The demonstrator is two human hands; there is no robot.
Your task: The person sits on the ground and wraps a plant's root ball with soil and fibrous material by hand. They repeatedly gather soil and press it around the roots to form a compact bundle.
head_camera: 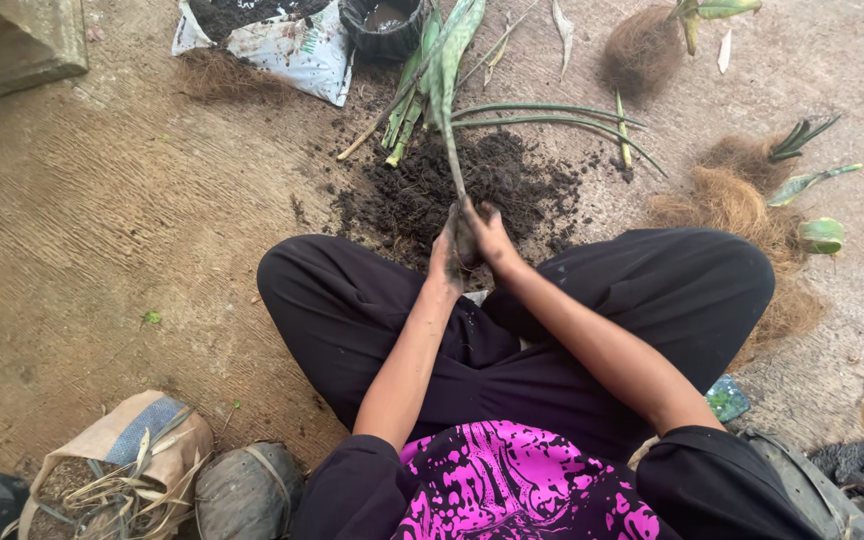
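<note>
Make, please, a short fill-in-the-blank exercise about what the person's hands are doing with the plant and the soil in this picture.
1. Both hands, the left hand and the right hand, close around the base of a green ____.
2. The plant stands over a pile of dark ____ on the ground.
3. The soil pile lies just in front of the person's crossed ____.
4. The white bag at the top holds dark ____.

Missing words: plant; soil; legs; soil
</note>
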